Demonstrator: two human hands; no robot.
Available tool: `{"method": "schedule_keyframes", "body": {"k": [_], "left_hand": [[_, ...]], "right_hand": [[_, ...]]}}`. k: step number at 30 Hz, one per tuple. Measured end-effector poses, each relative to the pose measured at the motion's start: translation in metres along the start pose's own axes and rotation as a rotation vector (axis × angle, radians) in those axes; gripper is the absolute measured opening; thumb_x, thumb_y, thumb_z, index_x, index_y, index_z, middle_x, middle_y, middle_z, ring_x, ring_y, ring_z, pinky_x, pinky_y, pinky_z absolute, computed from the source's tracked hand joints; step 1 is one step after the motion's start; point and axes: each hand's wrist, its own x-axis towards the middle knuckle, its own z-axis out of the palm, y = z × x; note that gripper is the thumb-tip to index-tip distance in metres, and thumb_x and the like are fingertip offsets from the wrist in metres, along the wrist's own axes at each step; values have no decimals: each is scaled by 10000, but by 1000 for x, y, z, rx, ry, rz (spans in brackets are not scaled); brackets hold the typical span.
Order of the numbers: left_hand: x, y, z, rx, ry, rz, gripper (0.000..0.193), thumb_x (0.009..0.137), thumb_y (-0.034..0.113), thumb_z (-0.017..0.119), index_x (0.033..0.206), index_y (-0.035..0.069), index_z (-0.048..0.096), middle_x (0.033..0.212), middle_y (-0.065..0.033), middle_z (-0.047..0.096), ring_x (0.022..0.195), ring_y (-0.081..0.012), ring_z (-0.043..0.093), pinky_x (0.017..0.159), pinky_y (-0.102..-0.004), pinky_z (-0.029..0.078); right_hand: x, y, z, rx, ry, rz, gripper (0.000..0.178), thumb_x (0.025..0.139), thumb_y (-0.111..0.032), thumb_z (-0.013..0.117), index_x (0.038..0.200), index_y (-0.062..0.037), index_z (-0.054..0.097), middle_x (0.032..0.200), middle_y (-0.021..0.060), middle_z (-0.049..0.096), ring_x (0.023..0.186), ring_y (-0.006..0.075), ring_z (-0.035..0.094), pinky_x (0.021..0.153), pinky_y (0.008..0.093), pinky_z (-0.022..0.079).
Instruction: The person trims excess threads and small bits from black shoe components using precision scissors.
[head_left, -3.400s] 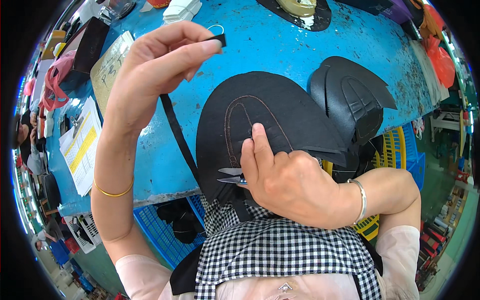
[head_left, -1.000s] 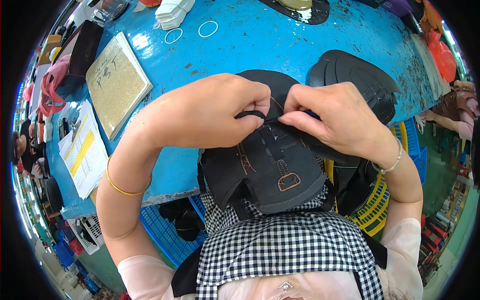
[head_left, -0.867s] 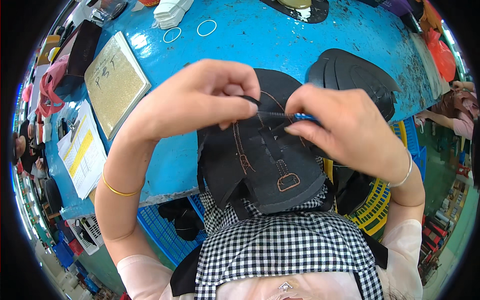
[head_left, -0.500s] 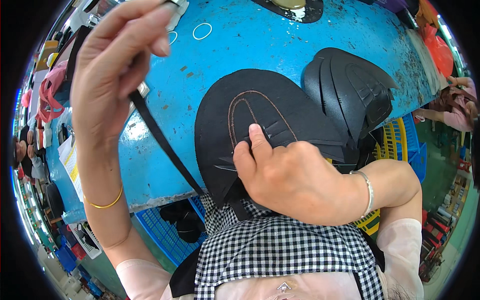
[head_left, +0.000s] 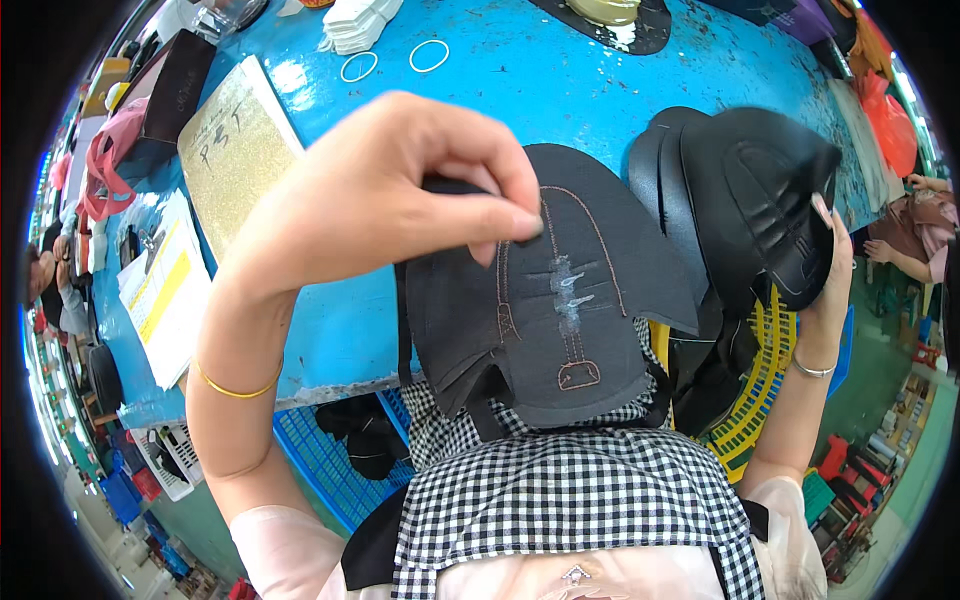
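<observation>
Head view: the left hand (head_left: 400, 190) pinches the top edge of a black upper (head_left: 545, 300) that hangs over the near edge of the blue worktop (head_left: 540, 90). A glue smear already lies inside its stitched outline. The right hand (head_left: 825, 260) is wrapped around a stack of black pieces (head_left: 750, 190) at the right edge; these look still unglued.

Single view: head-worn fisheye, looking steeply down, very close above the left hand (head_left: 400, 200) and right hand (head_left: 825, 265). Blue table (head_left: 560, 90) beyond them, person's chest below. Edges curve toward rim.
</observation>
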Motion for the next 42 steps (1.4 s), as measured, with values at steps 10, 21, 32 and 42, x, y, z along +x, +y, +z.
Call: {"method": "schedule_keyframes", "body": {"k": [10,21,32,42], "left_hand": [[22,6,19,225,-365,13,47,778,58,695,792,25,666,706,-21,688,606,-80,603,582,-227,460],[34,-7,32,523,-331,143,86,737,135,727,777,70,687,712,-62,657,684,-252,627,630,-334,484],[40,-13,18,611,-259,257,167,723,143,735,691,46,602,596,-65,549,586,-255,536,640,-353,431],[42,-10,22,742,-213,222,125,723,94,654,665,34,560,526,-82,477,541,-287,503,612,-380,413]], "right_hand": [[3,15,-24,-171,-203,-157,261,1012,-145,466,1218,-4,543,806,-10,552,459,4,317,413,167,228],[-47,-4,60,-595,-1070,-598,95,877,-64,619,965,-46,589,747,39,637,546,129,595,502,258,439],[-51,0,89,-925,-1325,-939,161,754,-136,693,829,-126,551,653,20,518,588,204,599,458,336,436],[-55,1,100,-1018,-1151,-1013,170,772,-159,680,866,-133,541,668,20,528,627,202,619,473,337,446]]}}
